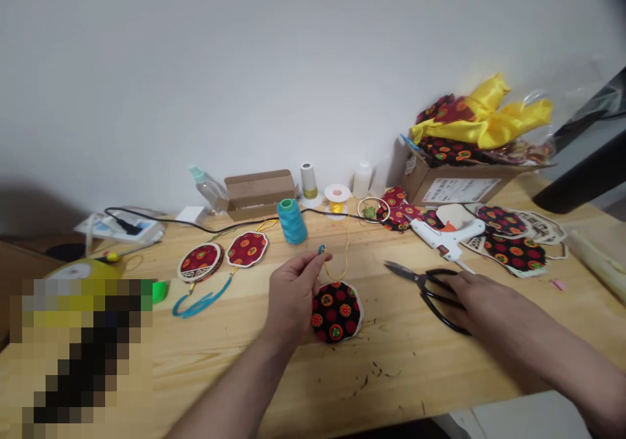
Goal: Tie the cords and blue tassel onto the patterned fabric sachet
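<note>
My left hand (297, 289) is closed in a pinch on a yellow cord (347, 246), with a small bit of teal thread (321, 248) showing above the fingertips. Just beneath and beside it is a scalloped pendant (337, 312) of dark floral fabric with a pale edge. The cord runs back to a spool of yellow cord (337, 205). My right hand (474, 302) grips a handle of the black scissors (425, 282), whose blades point left and are slightly apart. Behind the left hand stands a cone of teal thread (292, 222).
At left lie two finished-looking fabric pendants (248, 250) with teal cords. A white glue gun (447, 238) lies beyond the scissors, near fabric pieces (513, 253). A cardboard box (452, 183) of yellow cloth stands back right. A black cable (225, 228) crosses the table's rear.
</note>
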`<state>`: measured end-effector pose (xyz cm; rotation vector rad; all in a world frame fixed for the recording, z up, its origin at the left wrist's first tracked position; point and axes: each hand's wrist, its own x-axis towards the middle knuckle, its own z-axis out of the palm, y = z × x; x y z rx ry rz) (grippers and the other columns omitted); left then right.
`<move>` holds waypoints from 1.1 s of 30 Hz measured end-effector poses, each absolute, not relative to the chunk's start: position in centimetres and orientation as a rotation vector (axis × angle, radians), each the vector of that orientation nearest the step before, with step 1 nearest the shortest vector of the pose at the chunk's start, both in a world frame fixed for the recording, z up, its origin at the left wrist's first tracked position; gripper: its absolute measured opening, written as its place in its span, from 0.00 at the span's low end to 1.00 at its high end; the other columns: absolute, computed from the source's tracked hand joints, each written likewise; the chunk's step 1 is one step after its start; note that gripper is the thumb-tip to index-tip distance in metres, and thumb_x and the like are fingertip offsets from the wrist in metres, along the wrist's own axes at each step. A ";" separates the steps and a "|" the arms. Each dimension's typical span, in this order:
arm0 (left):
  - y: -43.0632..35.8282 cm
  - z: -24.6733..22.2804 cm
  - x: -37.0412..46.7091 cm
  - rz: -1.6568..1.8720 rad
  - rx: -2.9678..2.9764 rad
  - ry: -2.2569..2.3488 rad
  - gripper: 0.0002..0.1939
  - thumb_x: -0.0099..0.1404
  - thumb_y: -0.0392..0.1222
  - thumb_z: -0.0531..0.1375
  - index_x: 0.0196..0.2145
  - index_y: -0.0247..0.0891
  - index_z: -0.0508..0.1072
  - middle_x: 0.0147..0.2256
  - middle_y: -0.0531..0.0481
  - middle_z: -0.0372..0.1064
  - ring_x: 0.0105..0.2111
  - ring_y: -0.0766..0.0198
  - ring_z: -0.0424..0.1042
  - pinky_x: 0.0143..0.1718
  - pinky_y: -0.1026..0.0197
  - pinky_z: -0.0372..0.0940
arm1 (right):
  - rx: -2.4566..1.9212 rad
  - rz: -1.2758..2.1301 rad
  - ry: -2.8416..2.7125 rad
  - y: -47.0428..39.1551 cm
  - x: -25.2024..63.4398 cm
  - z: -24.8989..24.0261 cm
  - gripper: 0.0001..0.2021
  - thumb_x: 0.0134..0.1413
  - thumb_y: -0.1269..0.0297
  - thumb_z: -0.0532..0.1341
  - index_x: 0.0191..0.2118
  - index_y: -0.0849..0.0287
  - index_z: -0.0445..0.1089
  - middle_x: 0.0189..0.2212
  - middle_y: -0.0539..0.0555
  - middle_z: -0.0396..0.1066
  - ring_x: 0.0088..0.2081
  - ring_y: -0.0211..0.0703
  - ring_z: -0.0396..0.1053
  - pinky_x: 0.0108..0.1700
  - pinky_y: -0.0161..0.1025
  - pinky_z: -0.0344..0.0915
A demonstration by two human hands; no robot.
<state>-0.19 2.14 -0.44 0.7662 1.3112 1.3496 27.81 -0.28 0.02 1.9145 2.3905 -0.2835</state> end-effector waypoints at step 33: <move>1.3 0.6 -0.2 1.317 1.184 1.448 0.09 0.53 0.43 0.63 0.32 0.39 0.79 0.22 0.51 0.73 0.24 0.65 0.69 0.24 0.65 0.62 | 1.454 -0.112 2.762 2.3 18.6 6.0 0.17 0.48 0.54 0.60 0.39 0.62 0.69 0.35 0.58 0.70 0.37 0.49 0.69 0.36 0.41 0.63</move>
